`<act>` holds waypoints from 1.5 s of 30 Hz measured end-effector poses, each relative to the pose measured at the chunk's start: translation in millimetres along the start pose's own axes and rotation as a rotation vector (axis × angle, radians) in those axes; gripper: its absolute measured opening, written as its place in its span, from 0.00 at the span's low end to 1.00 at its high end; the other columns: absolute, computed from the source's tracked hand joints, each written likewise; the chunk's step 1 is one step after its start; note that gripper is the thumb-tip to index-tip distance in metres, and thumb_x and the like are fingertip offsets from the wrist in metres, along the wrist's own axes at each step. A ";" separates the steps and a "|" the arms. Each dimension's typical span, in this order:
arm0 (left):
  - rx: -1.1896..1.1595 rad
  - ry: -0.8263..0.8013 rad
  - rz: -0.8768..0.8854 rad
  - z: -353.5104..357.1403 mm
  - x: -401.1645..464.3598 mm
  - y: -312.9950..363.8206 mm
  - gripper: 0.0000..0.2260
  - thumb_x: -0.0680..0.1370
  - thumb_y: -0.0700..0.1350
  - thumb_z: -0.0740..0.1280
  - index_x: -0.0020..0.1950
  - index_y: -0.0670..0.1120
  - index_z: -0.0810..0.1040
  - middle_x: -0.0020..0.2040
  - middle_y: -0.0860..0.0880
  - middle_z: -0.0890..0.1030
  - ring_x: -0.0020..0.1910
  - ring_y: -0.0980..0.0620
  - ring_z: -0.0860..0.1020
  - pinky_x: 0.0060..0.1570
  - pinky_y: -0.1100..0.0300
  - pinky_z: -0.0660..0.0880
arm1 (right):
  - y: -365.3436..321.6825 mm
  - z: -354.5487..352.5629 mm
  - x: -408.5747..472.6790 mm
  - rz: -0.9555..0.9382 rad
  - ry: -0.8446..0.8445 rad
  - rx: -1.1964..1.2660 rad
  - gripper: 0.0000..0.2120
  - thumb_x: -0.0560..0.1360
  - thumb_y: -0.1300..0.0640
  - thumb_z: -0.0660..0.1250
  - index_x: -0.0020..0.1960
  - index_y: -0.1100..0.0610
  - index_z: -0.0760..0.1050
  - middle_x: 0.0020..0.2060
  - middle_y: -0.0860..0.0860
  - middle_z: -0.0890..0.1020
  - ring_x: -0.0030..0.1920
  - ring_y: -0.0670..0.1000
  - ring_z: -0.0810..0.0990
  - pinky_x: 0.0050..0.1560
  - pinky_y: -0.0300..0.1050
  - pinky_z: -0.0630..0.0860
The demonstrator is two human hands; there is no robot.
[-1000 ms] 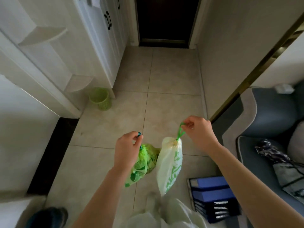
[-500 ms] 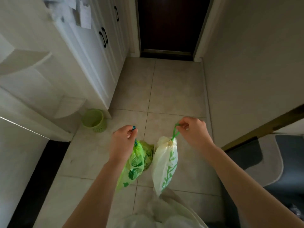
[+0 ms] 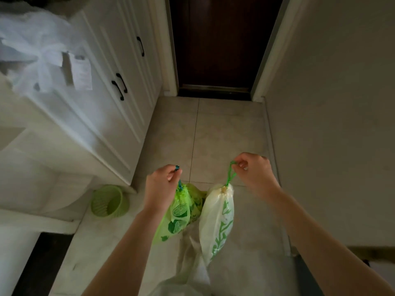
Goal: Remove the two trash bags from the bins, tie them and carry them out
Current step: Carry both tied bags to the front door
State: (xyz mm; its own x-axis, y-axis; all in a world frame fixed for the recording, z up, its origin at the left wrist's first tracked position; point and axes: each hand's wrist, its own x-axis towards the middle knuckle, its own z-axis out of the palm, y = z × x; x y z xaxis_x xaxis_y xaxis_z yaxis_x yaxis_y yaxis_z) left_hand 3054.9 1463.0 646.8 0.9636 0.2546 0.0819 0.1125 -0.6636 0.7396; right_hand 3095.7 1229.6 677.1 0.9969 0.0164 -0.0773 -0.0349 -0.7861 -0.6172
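Observation:
Two tied trash bags hang in front of me over the tiled floor. My left hand (image 3: pixel 163 184) pinches the blue-green drawstring of a bright green bag (image 3: pixel 178 214) printed with lime slices. My right hand (image 3: pixel 254 174) pinches the green drawstring loop of a pale white bag (image 3: pixel 215 221) with green print. The bags hang side by side and touch lightly. A small light-green bin (image 3: pixel 110 200) stands on the floor at the left, against the cabinet's base, with no bag in it.
White cabinets (image 3: pixel 119 116) with black handles line the left side. A dark door (image 3: pixel 220 45) closes the corridor ahead. A plain wall (image 3: pixel 333 124) runs along the right. Beige floor tiles (image 3: pixel 213 135) stretch between me and the door.
I have walked down the corridor toward the dark door. The sofa and the blue boxes at the right have dropped out of view. Both bags hang in my hands as before.

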 end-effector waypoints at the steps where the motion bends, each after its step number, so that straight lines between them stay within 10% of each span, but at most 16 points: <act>1: -0.006 -0.018 0.011 5.8 22.6 1.8 0.07 0.77 0.43 0.68 0.44 0.42 0.84 0.40 0.47 0.86 0.38 0.60 0.79 0.40 0.75 0.73 | -1.8 0.1 22.7 0.008 0.008 0.002 0.05 0.72 0.59 0.69 0.46 0.56 0.82 0.38 0.50 0.83 0.38 0.45 0.78 0.38 0.27 0.69; 11: -0.057 -0.123 -0.011 50.8 234.1 22.7 0.09 0.76 0.43 0.68 0.39 0.40 0.82 0.34 0.51 0.83 0.33 0.70 0.78 0.35 0.78 0.70 | -17.6 -11.0 230.7 -0.011 0.055 -0.028 0.04 0.72 0.60 0.70 0.45 0.59 0.82 0.39 0.53 0.86 0.37 0.45 0.78 0.44 0.36 0.72; 19: -0.035 -0.083 -0.069 98.1 389.5 36.3 0.10 0.76 0.44 0.67 0.38 0.39 0.80 0.33 0.44 0.82 0.35 0.48 0.81 0.38 0.54 0.77 | -12.7 -14.9 403.3 -0.072 0.048 -0.012 0.04 0.72 0.60 0.70 0.45 0.59 0.82 0.39 0.53 0.86 0.36 0.44 0.77 0.37 0.25 0.65; 26: 0.033 0.073 -0.157 133.7 518.4 61.6 0.08 0.75 0.42 0.69 0.36 0.42 0.81 0.29 0.51 0.77 0.31 0.54 0.76 0.31 0.70 0.66 | -11.5 -25.6 560.2 -0.152 -0.056 0.029 0.04 0.73 0.60 0.68 0.46 0.58 0.82 0.40 0.52 0.85 0.38 0.46 0.80 0.42 0.36 0.75; 30: 0.051 0.130 -0.188 151.0 591.5 69.2 0.08 0.74 0.40 0.70 0.36 0.40 0.82 0.28 0.50 0.77 0.30 0.50 0.77 0.31 0.64 0.67 | -15.2 -28.9 646.9 -0.198 -0.097 0.032 0.04 0.73 0.60 0.68 0.46 0.58 0.82 0.40 0.52 0.85 0.39 0.48 0.80 0.45 0.42 0.79; 45: -0.030 0.095 -0.346 212.3 840.7 55.6 0.06 0.76 0.43 0.68 0.44 0.44 0.84 0.40 0.47 0.85 0.34 0.60 0.76 0.32 0.78 0.66 | -37.8 2.3 920.5 -0.155 -0.190 -0.032 0.06 0.74 0.59 0.66 0.47 0.57 0.82 0.41 0.52 0.85 0.40 0.48 0.81 0.44 0.39 0.77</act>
State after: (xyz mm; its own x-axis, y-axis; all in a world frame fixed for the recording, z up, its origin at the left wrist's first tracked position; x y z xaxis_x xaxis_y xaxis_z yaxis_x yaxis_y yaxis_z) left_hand 3922.8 1490.8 615.0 0.8426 0.5259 -0.1164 0.4199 -0.5060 0.7534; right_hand 4014.5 1275.8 627.5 0.9587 0.2524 -0.1312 0.1231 -0.7839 -0.6086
